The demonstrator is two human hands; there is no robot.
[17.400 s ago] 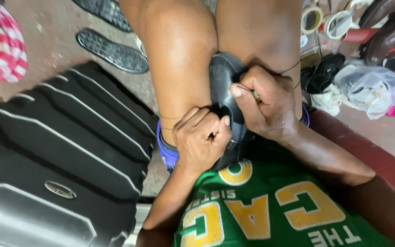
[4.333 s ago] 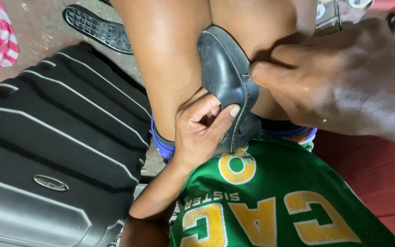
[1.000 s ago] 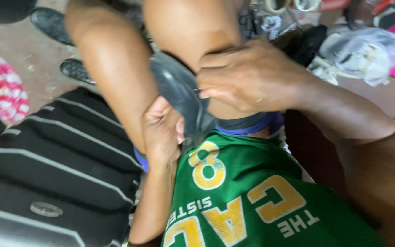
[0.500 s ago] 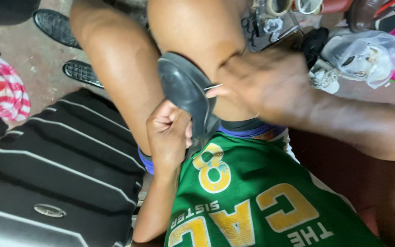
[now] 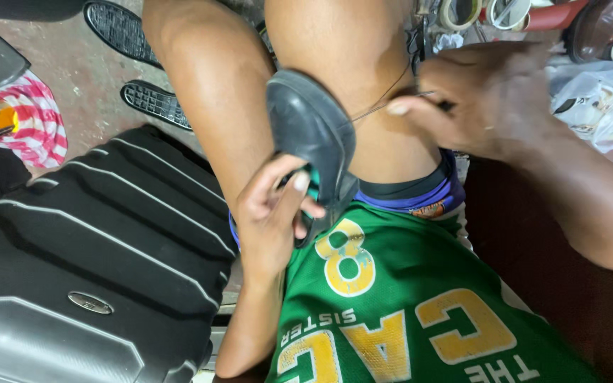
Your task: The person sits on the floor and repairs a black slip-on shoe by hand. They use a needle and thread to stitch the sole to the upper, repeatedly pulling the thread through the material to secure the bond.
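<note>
Since half a second earlier, the right hand (image 5: pixel 487 99) has drawn away to the right of the black shoe (image 5: pixel 310 138), pulling a thin thread (image 5: pixel 377 106) taut. Head view: its fingers are pinched together on the thread. The left hand (image 5: pixel 271 213) is clamped on the shoe, wedged between the knees beside a black suitcase (image 5: pixel 86 248).

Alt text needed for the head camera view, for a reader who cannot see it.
A seated person's left hand grips a dark shoe wedged between the bare knees, while the right hand pulls a thin thread taut from it. A black ribbed suitcase lies to the left, and plastic bags and tape rolls clutter the upper right.
</note>
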